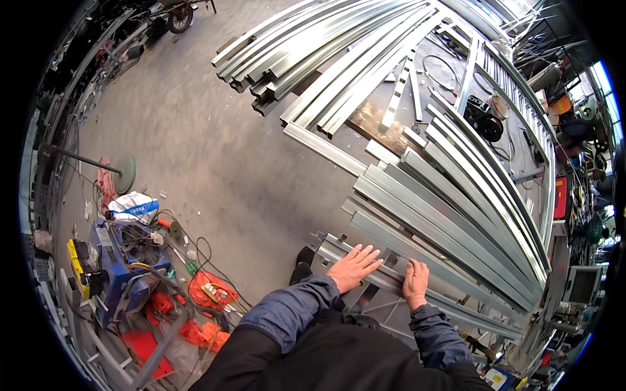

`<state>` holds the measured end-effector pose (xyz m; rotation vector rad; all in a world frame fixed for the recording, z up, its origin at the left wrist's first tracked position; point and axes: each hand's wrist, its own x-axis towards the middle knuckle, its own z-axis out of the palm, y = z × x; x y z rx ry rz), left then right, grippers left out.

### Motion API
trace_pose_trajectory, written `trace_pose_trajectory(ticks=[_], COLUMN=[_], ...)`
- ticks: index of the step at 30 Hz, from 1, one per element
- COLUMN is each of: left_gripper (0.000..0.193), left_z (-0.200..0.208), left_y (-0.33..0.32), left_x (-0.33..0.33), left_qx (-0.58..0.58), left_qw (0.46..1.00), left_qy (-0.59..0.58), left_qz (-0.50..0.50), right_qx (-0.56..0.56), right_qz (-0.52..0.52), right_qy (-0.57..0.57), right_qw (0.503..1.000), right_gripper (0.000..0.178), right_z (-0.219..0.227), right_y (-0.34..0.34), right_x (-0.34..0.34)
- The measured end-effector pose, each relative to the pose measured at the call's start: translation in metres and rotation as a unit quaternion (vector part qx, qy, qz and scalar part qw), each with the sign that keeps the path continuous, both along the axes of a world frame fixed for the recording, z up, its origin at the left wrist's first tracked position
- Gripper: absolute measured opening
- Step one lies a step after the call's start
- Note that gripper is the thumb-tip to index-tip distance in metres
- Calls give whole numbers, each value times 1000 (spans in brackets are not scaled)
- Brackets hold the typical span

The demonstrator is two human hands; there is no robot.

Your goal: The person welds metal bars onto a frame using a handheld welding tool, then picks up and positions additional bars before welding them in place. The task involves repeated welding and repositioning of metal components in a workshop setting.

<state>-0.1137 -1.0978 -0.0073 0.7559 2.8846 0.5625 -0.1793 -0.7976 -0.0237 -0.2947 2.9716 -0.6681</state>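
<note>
My left hand (355,267) lies flat with spread fingers on a long silvery metal profile (336,249), near its left end. A short way to the right, my right hand (415,285) rests against the metal with its fingers together and slightly bent. Neither hand appears to be wrapped round anything. Just beyond my hands, several more galvanized profiles (417,212) lie side by side and run off to the right. The undersides of the fingers are hidden.
Another bundle of profiles (313,49) lies farther off, over a metal frame (326,148). Inside the frame stands a dark machine with a reel (488,124). At left are a blue machine (124,267), loose cables, red bags (212,291) and a round-based stand (124,174).
</note>
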Motion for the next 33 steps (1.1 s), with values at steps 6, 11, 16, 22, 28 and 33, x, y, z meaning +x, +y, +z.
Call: trace_pose_trajectory(ticks=[6,11,16,22,28,33], left_gripper=[87,66,49,49,55,54], left_z=[-10,-7,-11,-3,0,16], left_y=[-4,-12,-14,-7,-7,-10], left_x=[-3,-6,-8,-12,-15,-18], left_qx=[84,120,113,86,49,115], left_qw=[996,993,992,996,998,993], left_qy=[-25,-1,42,4,10,-19], left_qz=[4,-14,-24,-18,-38,-26], right_qx=[19,35,76,99,106,102], right_qz=[72,197,91,55,70,72], right_qy=[-43,-112,-216,-267,-277,-258], right_qw=[996,973,969,957,952,958], right_gripper=[28,40,54,61,68,66], right_z=[-1,40,33,35,30,29], right_y=[-6,-4,9,3,9,13], right_x=[8,-5,-8,-10,-14,-7])
